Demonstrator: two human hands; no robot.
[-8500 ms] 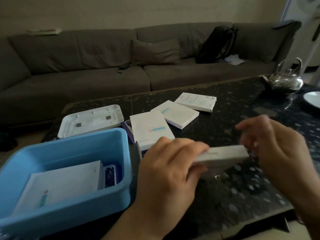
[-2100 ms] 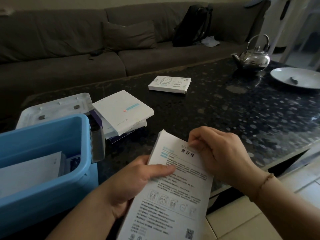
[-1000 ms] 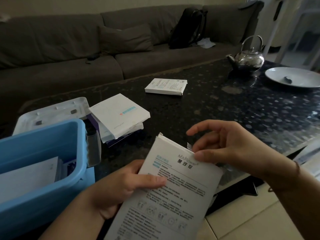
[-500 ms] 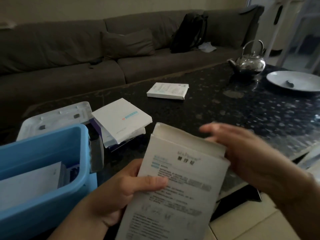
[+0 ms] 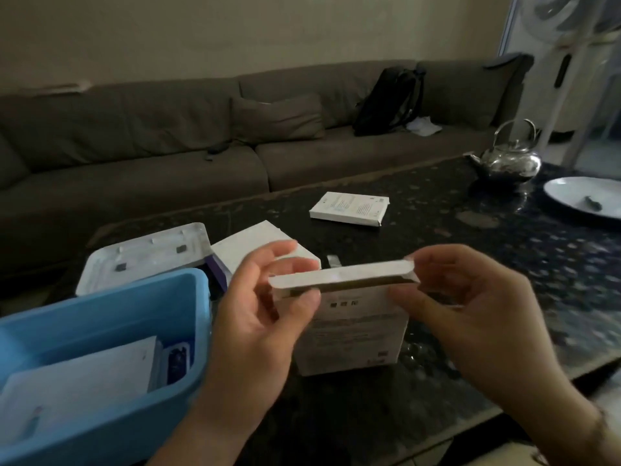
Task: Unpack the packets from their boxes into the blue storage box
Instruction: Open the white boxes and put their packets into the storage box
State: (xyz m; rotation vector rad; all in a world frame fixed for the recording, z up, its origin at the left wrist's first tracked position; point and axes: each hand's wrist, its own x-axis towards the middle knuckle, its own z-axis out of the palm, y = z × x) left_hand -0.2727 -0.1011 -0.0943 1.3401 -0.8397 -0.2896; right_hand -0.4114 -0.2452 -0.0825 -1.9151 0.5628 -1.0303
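I hold a flat white packet box (image 5: 353,327) upright above the dark table, its top flap lifted open. My left hand (image 5: 258,317) grips its left top corner. My right hand (image 5: 477,314) pinches its right end near the flap. The blue storage box (image 5: 141,297) stands at the left with white packets (image 5: 77,375) and a dark blue item inside. Another white box (image 5: 248,247) lies behind my left hand, and a third (image 5: 349,210) lies farther back on the table.
The storage box's white lid (image 5: 141,260) lies upside down behind it. A steel kettle (image 5: 507,159) and a white plate (image 5: 584,196) stand at the far right. A grey sofa (image 5: 168,153) with a black backpack (image 5: 389,102) runs behind the table (image 5: 437,237).
The box has turned from face-on to upright with its open top towards me. My right hand has come back to its right end; the left hand has shifted up to the top corner.
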